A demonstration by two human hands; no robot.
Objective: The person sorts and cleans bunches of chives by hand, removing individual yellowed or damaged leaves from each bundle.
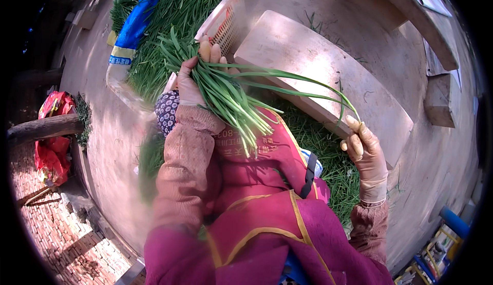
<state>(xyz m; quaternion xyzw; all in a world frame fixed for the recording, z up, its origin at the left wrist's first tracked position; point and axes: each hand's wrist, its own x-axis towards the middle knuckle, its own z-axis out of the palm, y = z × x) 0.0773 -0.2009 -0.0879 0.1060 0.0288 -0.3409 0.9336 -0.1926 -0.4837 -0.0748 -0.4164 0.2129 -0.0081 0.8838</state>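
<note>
A bunch of garlic chives point(218, 87) lies across my left hand point(192, 77), which is closed around it, thumb on top. The pale stem ends fan out over the lap of my magenta apron point(257, 169). My right hand point(365, 154), to the right of the bunch, pinches the end of a few long chive blades point(308, 80) between thumb and fingertips. These blades stretch from the bunch in an arc above the stone slab. Both hands wear thin pale gloves, and brown ribbed cuffs cover the forearms.
A pale plastic basket point(237, 9) heaped with more chives point(177, 8) stands ahead on the left, a blue strip across it. A low stone slab point(287, 44) lies ahead. Loose greens point(341, 187) cover the ground beside my lap. Far left are a log point(46, 130) and red bags point(53, 156).
</note>
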